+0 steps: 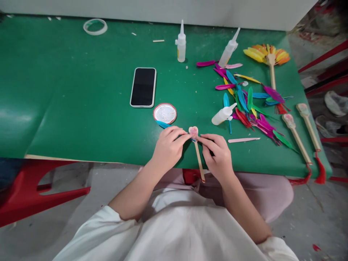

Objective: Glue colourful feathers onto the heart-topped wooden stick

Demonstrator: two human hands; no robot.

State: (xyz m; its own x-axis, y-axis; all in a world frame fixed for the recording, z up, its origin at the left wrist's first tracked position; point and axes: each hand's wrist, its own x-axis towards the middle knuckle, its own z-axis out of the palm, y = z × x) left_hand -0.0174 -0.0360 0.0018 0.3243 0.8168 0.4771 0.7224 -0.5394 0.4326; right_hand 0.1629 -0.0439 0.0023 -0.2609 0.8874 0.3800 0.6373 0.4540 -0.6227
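Observation:
A wooden-handled piece (199, 159) with a pinkish, heart-shaped head lies at the table's front edge, its handle pointing toward me. My left hand (170, 145) is closed, with its fingertips at the left side of the head. A blue feather (163, 124) sticks out beyond the fingers of that hand. From the right, my right hand (217, 154) touches the lower side of the head with its fingers bent together. Whether these fingers pinch anything small is hidden. A little blue shows at the neck of the piece.
Around the green table (81, 90) are a phone (143, 87), a round lid (165, 113), several glue bottles (181, 47), loose colored feathers (246, 98), a pink tool (244, 140), a finished-looking feather fan (272, 69), two tasselled handles (297, 139) and a tape roll (95, 32). A red chair (24, 192) stands left.

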